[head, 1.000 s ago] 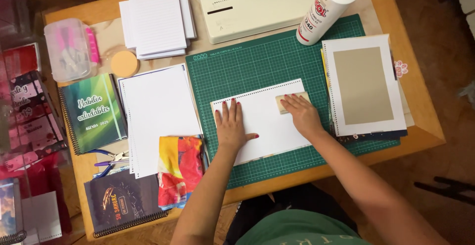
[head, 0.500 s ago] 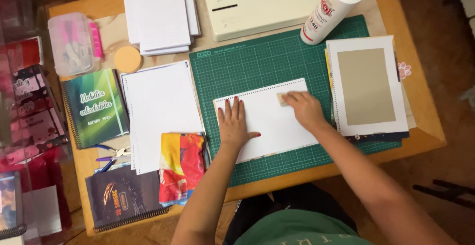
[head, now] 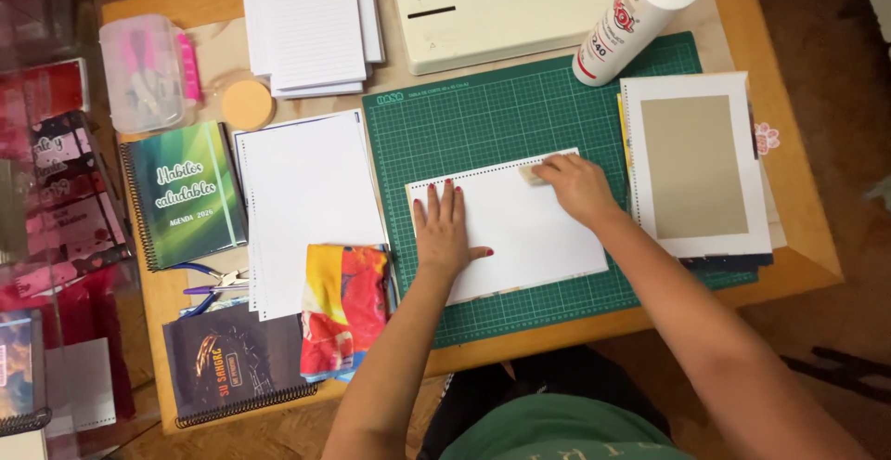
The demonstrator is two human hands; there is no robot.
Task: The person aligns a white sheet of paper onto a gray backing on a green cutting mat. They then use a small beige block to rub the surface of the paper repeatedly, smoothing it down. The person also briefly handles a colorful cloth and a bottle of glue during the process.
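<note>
A white punched sheet (head: 529,228) lies on the green cutting mat (head: 483,116). My left hand (head: 444,230) presses flat on the sheet's left part, fingers spread. My right hand (head: 577,186) rests on the sheet's upper right corner, fingers closed on a small beige pad (head: 530,173) that touches the paper.
A glue bottle (head: 634,16) and a binding machine (head: 506,5) stand at the back. A covered board (head: 694,165) lies to the right. White paper stacks (head: 311,19), spiral notebooks (head: 186,191), a colourful cover (head: 342,307), pliers (head: 209,284) and a plastic box (head: 148,70) fill the left.
My right hand with the pad has shifted slightly left along the sheet's top edge. My left hand has stayed pressed on the sheet.
</note>
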